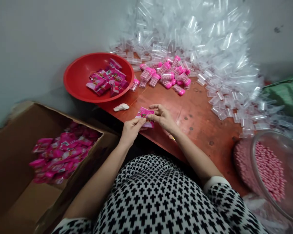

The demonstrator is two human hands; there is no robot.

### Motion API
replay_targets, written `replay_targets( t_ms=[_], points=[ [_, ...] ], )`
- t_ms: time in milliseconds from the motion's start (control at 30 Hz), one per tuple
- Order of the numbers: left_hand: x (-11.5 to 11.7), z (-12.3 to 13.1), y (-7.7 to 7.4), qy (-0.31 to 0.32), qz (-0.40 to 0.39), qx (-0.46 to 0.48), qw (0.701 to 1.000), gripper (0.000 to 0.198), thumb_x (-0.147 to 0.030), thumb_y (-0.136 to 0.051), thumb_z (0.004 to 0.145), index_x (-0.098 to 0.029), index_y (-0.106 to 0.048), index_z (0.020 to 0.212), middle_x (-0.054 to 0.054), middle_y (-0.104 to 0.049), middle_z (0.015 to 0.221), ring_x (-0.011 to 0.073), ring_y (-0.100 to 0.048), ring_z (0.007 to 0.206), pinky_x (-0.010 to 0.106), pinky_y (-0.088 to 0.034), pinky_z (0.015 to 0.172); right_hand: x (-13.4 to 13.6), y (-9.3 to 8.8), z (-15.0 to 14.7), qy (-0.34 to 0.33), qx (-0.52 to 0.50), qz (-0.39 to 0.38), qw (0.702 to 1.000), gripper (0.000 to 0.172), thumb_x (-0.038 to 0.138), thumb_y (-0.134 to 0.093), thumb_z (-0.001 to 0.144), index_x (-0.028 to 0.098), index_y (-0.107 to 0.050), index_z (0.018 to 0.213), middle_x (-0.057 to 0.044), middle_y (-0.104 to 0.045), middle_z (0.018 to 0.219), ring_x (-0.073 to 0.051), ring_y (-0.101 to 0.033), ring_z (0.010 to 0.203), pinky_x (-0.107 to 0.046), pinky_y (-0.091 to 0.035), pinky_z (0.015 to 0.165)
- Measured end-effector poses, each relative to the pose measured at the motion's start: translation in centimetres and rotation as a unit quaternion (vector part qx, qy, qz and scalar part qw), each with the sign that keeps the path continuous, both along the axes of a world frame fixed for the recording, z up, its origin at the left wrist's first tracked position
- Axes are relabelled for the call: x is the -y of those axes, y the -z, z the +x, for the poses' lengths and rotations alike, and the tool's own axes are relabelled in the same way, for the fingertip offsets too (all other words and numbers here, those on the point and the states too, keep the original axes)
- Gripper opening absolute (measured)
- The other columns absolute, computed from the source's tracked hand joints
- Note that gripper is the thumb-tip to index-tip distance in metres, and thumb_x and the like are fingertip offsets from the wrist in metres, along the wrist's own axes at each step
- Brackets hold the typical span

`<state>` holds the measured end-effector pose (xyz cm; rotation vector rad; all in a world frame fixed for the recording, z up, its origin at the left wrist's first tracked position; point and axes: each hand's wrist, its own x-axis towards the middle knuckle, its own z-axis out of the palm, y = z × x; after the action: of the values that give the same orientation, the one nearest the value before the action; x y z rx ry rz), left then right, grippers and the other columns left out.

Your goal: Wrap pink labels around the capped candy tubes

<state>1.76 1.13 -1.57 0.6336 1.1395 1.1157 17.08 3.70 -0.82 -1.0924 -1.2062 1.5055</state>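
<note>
Both my hands pinch one small pink packet (145, 114) just above the near edge of the red-brown table (200, 120). My left hand (130, 128) grips the packet's lower left side with thumb and fingers closed. Its right side is held by my right hand (164, 117), fingertips pressed together on the top edge. A red bowl (78, 79) with several more pink packets stands beyond my left hand. Filled clear tubes with pink caps (166, 75) lie in a cluster farther back.
A big heap of empty clear tubes (210, 42) covers the table's back and right. A clear jar of pink candies (268, 169) lies at right. An open cardboard box (12, 152) with pink packets sits at left. A white scrap (121, 107) lies near the bowl.
</note>
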Motion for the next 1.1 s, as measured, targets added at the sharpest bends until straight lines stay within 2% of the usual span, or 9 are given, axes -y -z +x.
replay_targets(
  t_ms=[100,200,333,433,567,700,800,933,1100],
  points=[
    [-0.2,0.2,-0.1,0.066,0.006,0.003,0.998,0.030,-0.035,-0.086,0.056,-0.010,-0.073,0.066,0.004,-0.066,0.065,0.0110,-0.061,0.056,0.021,-0.057,0.057,-0.7,-0.8,1.3,-0.083,0.078,0.020,0.993,0.031,0.034,-0.071,0.074,0.021,-0.055,0.097,0.007,-0.060,0.063,-0.011,-0.055,0.057,-0.022,-0.044,0.056],
    [-0.1,0.5,-0.3,0.043,-0.026,0.028,0.998,0.028,-0.029,-0.088,0.054,-0.008,-0.074,0.066,0.006,-0.067,0.064,0.0107,-0.062,0.056,0.019,-0.056,0.055,-2.7,-1.7,3.4,-0.062,0.258,0.097,0.959,0.015,0.030,-0.061,0.083,0.018,-0.061,0.093,0.000,-0.068,0.077,-0.015,-0.060,0.070,-0.029,-0.048,0.068],
    [0.1,0.8,-0.4,-0.009,-0.078,0.065,0.995,0.021,-0.021,-0.086,0.055,-0.008,-0.073,0.065,0.007,-0.069,0.064,0.0116,-0.064,0.055,0.019,-0.055,0.052,-7.5,-2.9,8.1,0.060,0.582,0.185,0.790,0.032,0.012,-0.041,0.090,0.014,-0.063,0.112,-0.015,-0.067,0.113,-0.026,-0.059,0.102,-0.041,-0.045,0.088],
    [0.3,0.8,-0.6,-0.027,-0.100,0.088,0.991,0.020,-0.018,-0.085,0.057,-0.007,-0.072,0.067,0.007,-0.069,0.066,0.0121,-0.064,0.056,0.019,-0.054,0.052,-11.0,-3.2,11.7,-0.038,0.710,0.220,0.667,0.044,0.010,-0.035,0.092,0.015,-0.055,0.130,-0.018,-0.056,0.134,-0.032,-0.053,0.116,-0.042,-0.043,0.087],
    [0.4,0.3,-0.8,-0.049,-0.125,0.116,0.984,0.017,-0.016,-0.083,0.062,-0.007,-0.069,0.066,0.007,-0.069,0.067,0.0116,-0.065,0.058,0.018,-0.053,0.050,-13.1,-3.2,14.6,-0.178,0.761,0.197,0.591,0.044,0.015,-0.039,0.092,0.016,-0.052,0.134,-0.018,-0.063,0.118,-0.026,-0.061,0.097,-0.033,-0.042,0.075],
    [0.2,0.1,-0.8,-0.102,-0.146,0.182,0.967,0.010,-0.017,-0.075,0.074,-0.011,-0.068,0.070,0.002,-0.067,0.064,0.0092,-0.062,0.054,0.019,-0.054,0.051,-12.0,-3.7,14.6,-0.229,0.782,0.165,0.557,0.033,0.031,-0.056,0.087,0.013,-0.066,0.113,-0.018,-0.065,0.108,-0.028,-0.062,0.091,-0.032,-0.041,0.067],
    [0.1,0.3,-0.8,-0.115,-0.172,0.215,0.954,0.007,-0.017,-0.070,0.080,-0.012,-0.068,0.075,0.003,-0.068,0.068,0.0112,-0.065,0.058,0.021,-0.055,0.055,-10.4,-4.1,13.7,-0.217,0.784,0.185,0.551,0.045,0.048,-0.060,0.083,0.018,-0.064,0.117,-0.016,-0.063,0.115,-0.031,-0.060,0.098,-0.033,-0.042,0.068],
    [0.2,0.4,-0.9,-0.130,-0.192,0.234,0.944,0.008,-0.017,-0.065,0.084,-0.011,-0.068,0.079,0.006,-0.071,0.073,0.0145,-0.069,0.067,0.024,-0.058,0.063,-9.5,-3.6,12.5,-0.197,0.739,0.213,0.608,0.044,0.045,-0.050,0.091,0.016,-0.060,0.122,-0.016,-0.063,0.117,-0.028,-0.060,0.102,-0.034,-0.044,0.077],
    [0.5,0.3,-0.9,-0.183,-0.189,0.254,0.931,0.006,-0.017,-0.068,0.083,-0.013,-0.067,0.078,0.006,-0.071,0.076,0.0133,-0.069,0.068,0.025,-0.058,0.068,-8.0,-2.5,11.1,-0.116,0.693,0.169,0.691,0.024,0.036,-0.061,0.083,0.016,-0.063,0.095,-0.014,-0.068,0.094,-0.027,-0.063,0.087,-0.034,-0.045,0.071]
  ],
)
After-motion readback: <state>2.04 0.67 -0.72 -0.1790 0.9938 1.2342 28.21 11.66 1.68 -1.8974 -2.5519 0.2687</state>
